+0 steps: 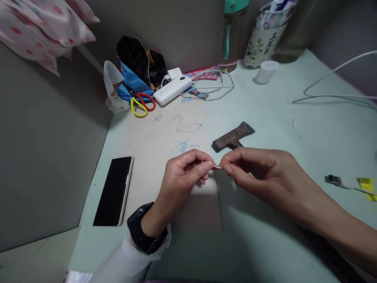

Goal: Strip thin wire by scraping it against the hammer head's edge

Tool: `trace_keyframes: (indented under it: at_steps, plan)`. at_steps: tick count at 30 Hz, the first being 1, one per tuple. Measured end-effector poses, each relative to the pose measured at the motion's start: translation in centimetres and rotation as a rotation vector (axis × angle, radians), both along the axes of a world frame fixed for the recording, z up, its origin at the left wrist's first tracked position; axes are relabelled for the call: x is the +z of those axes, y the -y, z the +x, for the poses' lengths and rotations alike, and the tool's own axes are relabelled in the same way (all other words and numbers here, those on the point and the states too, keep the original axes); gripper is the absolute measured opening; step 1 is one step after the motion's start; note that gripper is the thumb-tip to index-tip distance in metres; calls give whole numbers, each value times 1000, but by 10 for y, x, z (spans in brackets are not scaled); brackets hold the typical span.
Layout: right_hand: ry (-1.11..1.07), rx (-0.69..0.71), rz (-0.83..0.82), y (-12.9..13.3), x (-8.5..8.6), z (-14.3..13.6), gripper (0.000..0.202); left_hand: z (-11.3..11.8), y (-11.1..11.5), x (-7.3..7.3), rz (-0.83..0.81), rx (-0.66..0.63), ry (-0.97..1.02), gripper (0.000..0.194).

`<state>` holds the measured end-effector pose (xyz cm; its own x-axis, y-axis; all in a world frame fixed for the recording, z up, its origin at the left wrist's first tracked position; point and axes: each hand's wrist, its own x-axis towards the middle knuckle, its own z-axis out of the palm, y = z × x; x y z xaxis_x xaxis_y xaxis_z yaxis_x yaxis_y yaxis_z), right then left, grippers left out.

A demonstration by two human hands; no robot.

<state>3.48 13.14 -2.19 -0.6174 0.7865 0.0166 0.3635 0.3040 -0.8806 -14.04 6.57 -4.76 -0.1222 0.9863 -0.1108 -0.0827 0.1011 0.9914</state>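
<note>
A thin, short metal wire (217, 167) spans the small gap between my two hands. My left hand (188, 173) pinches one end of it between thumb and forefinger, and a black watch sits on that wrist. The fingertips of my right hand (259, 169) are closed on the other end. Just behind my right hand lies a dark hammer-like tool (234, 136), its handle partly hidden by the fingers. Beneath my left hand is a sheet of paper (141, 145) with blue marks.
A phone (113, 191) lies at the left. Scissors (143, 104), a white power bank (172, 90) and cables are at the back, beside a blue and black pouch (132, 74). Behind on the right stand a bottle (232, 39), a pen jar (262, 45) and a small cup (266, 72).
</note>
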Motion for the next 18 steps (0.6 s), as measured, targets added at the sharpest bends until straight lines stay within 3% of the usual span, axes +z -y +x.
trace_keyframes:
  at_steps: [4, 11, 18]
  plan:
    - [-8, 10, 48, -2, -4, 1, 15, -1, -1, 0, -9, -25, -19, 9]
    - [18, 95, 497, -8, -23, 1, 16, -4, -7, -5, -1, -26, -326, 11]
    - [135, 129, 471, -20, -32, 2, 21, -8, -10, -18, 30, 48, -670, 10]
